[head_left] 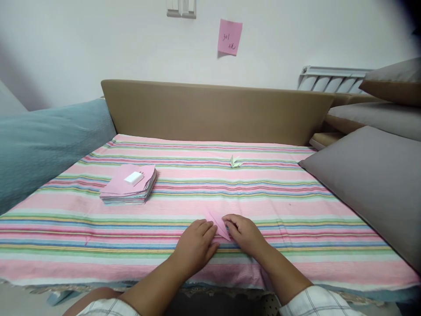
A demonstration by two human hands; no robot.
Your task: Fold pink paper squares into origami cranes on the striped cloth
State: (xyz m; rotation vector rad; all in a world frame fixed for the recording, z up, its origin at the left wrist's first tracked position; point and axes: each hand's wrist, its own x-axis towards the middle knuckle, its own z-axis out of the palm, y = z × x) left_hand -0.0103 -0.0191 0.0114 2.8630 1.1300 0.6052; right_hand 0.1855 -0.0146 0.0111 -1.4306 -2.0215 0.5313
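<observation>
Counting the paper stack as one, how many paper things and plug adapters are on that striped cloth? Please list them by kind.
Paper stack: 1
Folded pink paper: 1
Small folded pale green paper: 1
White plug adapter, on top of the stack: 1
Total: 4

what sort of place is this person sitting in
Probably a room in a home, perhaps a living room: grey cushions are piled at the right, a striped cloth is spread in front of the person, and what looks like a radiator shows behind the cushions.
</observation>
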